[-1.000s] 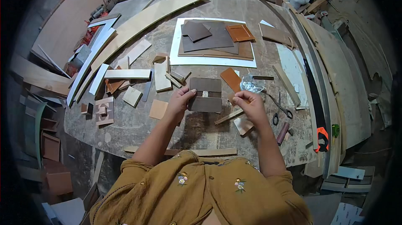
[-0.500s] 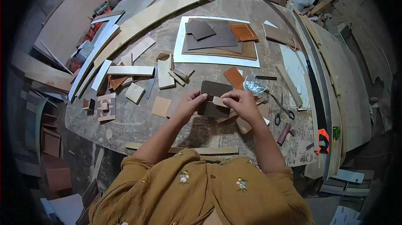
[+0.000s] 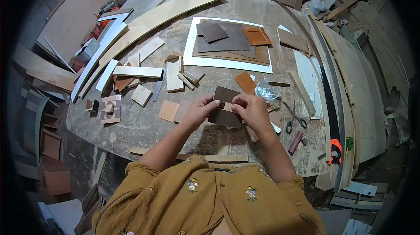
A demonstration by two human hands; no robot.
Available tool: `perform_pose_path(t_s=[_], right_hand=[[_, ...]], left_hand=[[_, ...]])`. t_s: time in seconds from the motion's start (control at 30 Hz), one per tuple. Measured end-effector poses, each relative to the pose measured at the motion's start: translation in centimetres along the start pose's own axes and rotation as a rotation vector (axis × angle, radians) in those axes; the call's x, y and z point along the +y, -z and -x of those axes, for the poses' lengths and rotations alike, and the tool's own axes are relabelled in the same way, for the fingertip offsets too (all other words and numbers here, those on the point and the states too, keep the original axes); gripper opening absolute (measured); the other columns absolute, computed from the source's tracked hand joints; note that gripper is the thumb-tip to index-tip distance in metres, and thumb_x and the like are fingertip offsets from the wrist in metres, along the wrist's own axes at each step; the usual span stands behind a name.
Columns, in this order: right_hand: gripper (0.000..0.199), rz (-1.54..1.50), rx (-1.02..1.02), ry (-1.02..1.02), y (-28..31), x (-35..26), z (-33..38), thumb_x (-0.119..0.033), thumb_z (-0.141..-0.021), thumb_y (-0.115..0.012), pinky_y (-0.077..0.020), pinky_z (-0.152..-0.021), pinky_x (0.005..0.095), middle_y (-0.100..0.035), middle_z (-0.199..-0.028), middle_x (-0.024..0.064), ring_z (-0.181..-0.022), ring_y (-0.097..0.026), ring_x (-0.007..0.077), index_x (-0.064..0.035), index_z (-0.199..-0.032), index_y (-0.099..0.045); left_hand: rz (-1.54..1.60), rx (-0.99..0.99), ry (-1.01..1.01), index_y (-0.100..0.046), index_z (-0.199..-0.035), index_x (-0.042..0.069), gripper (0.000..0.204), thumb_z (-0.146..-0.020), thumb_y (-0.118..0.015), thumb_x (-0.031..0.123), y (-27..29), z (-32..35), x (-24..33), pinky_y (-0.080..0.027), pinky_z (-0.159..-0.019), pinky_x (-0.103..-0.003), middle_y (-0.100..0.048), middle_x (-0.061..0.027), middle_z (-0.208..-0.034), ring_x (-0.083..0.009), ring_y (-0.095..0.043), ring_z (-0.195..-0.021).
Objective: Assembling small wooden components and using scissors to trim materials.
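My left hand (image 3: 201, 111) grips the left edge of a dark brown rectangular panel (image 3: 225, 119) with rounded corners, its thumb on the top face. Above the table the panel is held slightly tilted. In the fingers of my right hand (image 3: 253, 110) is a small light tan piece (image 3: 228, 107), pressed against the middle of the panel. What lies under the right fingers is hidden. Just beyond the right hand are a clear plastic bag (image 3: 266, 90) and an orange-brown piece (image 3: 245, 83).
Scissors (image 3: 296, 123) and a dark red cylinder (image 3: 295, 143) lie to the right, with an orange-handled saw (image 3: 335, 151) along the table edge. Several wood offcuts, including a pale block (image 3: 141, 95), lie left. A white board (image 3: 188, 55) bears stacked brown sheets farther back.
The panel has turned slightly clockwise in my hands. The tan piece now sits more squarely across its middle, and my right fingers have shifted a little. The view has moved slightly.
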State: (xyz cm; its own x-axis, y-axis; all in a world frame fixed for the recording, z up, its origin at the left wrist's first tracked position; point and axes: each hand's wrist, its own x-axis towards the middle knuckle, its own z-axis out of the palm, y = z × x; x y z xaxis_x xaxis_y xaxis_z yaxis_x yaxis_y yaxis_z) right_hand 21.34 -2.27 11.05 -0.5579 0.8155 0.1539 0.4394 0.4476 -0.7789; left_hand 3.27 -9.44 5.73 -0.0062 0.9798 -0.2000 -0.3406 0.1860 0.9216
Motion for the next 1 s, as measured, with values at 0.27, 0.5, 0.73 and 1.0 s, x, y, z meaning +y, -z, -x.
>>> perform_pose_path(t_s=[0.27,0.5,0.73,1.0], right_hand=[[0.011,0.097,0.026,0.137,0.0,0.3,-0.2,-0.006,-0.068,-0.069,-0.0496,-0.061,0.0300,-0.066,-0.073,0.0122,-0.065,-0.064,0.0223,-0.0025,-0.079,-0.069],[0.009,0.167,0.009,0.115,0.2,-0.4,-0.2,-0.012,-0.072,-0.067,-0.0491,-0.065,0.0362,-0.065,-0.075,0.0116,-0.070,-0.063,0.0276,-0.0066,-0.078,-0.070],[0.013,-0.130,0.012,0.032,0.8,-0.3,-0.4,-0.005,-0.073,-0.067,-0.0482,-0.060,0.0247,-0.066,-0.073,0.0070,-0.065,-0.062,0.0119,0.0012,-0.085,-0.067],[0.026,-0.270,0.196,-0.170,2.6,4.0,1.5,-0.003,-0.078,-0.062,-0.0444,-0.061,0.0215,-0.062,-0.074,0.0017,-0.065,-0.054,0.0066,0.0010,-0.104,-0.065]], left_hand=[[0.032,0.001,0.017,-0.059,-0.106,0.001,0.021,-0.090,-0.053,0.015,-0.2,0.0,0.3,-0.044,-0.075,-0.022,-0.062,-0.0015,-0.093,-0.0064,-0.055,-0.082],[0.034,0.026,-0.046,-0.060,-0.105,0.001,0.022,-0.090,-0.053,0.015,-0.3,-0.1,0.1,-0.044,-0.073,-0.021,-0.063,0.0000,-0.091,-0.0052,-0.054,-0.079],[0.008,0.032,0.009,-0.060,-0.103,0.007,0.020,-0.090,-0.054,0.021,0.6,-1.0,-0.4,-0.042,-0.065,-0.020,-0.061,0.0035,-0.086,-0.0039,-0.053,-0.074],[0.406,0.133,0.013,-0.054,-0.116,0.005,0.028,-0.090,-0.055,0.016,2.9,-2.6,-1.9,-0.050,-0.072,-0.025,-0.064,-0.0020,-0.100,-0.0107,-0.061,-0.084]])
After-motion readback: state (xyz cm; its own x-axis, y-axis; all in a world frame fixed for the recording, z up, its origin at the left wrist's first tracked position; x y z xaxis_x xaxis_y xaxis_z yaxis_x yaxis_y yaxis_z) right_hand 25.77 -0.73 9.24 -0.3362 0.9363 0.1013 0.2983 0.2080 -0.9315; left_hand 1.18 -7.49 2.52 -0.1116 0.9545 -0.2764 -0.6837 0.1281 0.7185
